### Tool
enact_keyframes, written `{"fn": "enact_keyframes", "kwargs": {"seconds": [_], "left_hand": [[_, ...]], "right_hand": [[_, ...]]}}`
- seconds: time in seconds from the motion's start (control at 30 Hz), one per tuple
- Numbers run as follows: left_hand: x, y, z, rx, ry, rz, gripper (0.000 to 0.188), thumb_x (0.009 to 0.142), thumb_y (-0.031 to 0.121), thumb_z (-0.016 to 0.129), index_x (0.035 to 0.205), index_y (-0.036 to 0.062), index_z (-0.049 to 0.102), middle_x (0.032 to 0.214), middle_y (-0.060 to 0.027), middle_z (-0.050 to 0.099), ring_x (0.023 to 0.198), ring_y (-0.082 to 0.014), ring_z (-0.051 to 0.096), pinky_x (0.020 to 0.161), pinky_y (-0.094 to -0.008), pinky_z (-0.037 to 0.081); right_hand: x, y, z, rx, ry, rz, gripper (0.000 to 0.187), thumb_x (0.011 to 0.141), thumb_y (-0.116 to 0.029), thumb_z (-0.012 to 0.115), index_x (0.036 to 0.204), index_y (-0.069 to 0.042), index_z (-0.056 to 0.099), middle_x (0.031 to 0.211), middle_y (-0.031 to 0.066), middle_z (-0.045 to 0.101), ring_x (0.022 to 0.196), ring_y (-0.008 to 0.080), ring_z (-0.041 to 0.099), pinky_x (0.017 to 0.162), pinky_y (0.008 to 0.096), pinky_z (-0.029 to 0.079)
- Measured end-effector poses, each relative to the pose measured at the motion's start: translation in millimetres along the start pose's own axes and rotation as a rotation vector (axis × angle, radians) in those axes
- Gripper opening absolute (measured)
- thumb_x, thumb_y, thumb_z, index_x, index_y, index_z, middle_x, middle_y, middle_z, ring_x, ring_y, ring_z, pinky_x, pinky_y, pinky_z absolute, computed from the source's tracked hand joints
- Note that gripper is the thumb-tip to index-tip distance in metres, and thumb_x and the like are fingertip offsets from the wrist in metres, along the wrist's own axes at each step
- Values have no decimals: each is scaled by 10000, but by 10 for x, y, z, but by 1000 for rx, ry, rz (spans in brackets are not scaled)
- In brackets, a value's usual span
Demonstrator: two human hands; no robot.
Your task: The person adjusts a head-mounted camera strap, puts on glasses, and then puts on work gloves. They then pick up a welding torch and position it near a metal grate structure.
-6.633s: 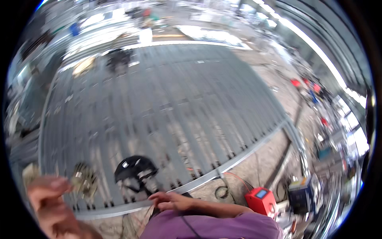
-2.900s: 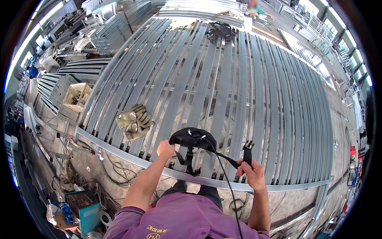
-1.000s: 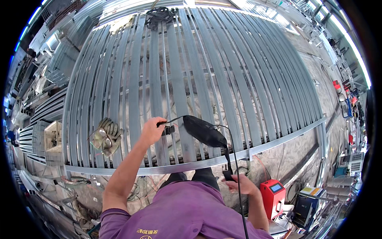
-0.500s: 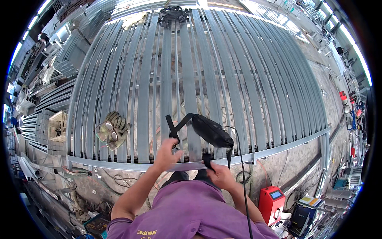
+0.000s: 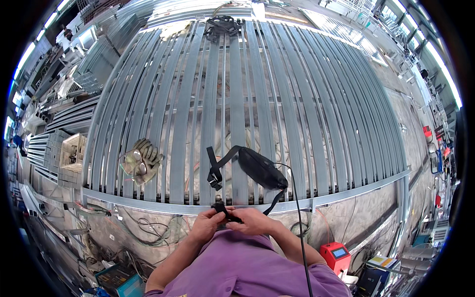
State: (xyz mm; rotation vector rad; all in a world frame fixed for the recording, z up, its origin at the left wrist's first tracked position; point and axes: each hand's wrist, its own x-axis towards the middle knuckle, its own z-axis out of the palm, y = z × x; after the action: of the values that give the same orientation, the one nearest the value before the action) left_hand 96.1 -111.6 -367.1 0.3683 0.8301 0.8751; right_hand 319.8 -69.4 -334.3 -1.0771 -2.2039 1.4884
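Observation:
A black pouch point(image 5: 260, 168) with webbing straps lies across the grey metal bars near the front edge of the rack. One strap point(image 5: 228, 155) runs left from the pouch, and its black buckle point(image 5: 214, 179) rests on the bars. Just in front of the rack's edge, my left hand point(image 5: 205, 225) and my right hand point(image 5: 252, 222) are close together, with fingers closed on the other black strap point(image 5: 221, 208). That strap leads back to the pouch's right end. The exact shape of the piece between my fingers is partly hidden. A thin black cable point(image 5: 298, 213) runs from the pouch down past my right arm.
The long metal bars lie on a rack with a front rail point(image 5: 341, 196). Work gloves point(image 5: 143, 161) with glasses on them sit at the left. Farther off are a black strap bundle point(image 5: 221, 27), a red machine point(image 5: 336, 257), a crate point(image 5: 72, 152) and floor cables point(image 5: 153, 225).
My left hand has left the buckle strap and come down toward my body. My right hand has moved left with its strap, so both hands now meet on it.

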Motion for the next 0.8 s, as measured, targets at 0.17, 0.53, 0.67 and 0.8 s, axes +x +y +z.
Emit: {"fn": "enact_keyframes", "kwargs": {"seconds": [0.17,0.53,0.67,0.8], "left_hand": [[-72,-58,-61,-50,101,64,243,1048,82,636,1244,-46,700,1240,-151,726,1125,-231,695,929,-355,566],[-119,-182,14,-223,195,32,226,1037,91,653,1216,-41,688,1210,-165,733,1040,-267,728,919,-425,610],[-11,-285,-54,-189,258,112,231,1047,81,634,1234,-46,684,1187,-156,739,1007,-244,734,887,-399,622],[36,-237,-76,11,358,125,258,1053,112,642,1246,-53,687,1164,-147,745,972,-209,738,865,-352,618]], "right_hand": [[74,10,-236,112,-8,106,392,984,-351,677,1177,-13,729,1075,206,733,993,370,713,902,424,554],[1021,375,-515,-178,328,70,383,940,-250,721,1255,-41,660,1048,154,728,936,292,714,849,399,557],[1035,250,-502,315,-156,10,472,955,-331,753,1253,10,622,1003,101,717,919,221,692,870,390,554],[774,306,-266,243,-417,17,418,1003,-362,708,1199,0,637,957,77,712,806,166,672,769,355,563]]}}
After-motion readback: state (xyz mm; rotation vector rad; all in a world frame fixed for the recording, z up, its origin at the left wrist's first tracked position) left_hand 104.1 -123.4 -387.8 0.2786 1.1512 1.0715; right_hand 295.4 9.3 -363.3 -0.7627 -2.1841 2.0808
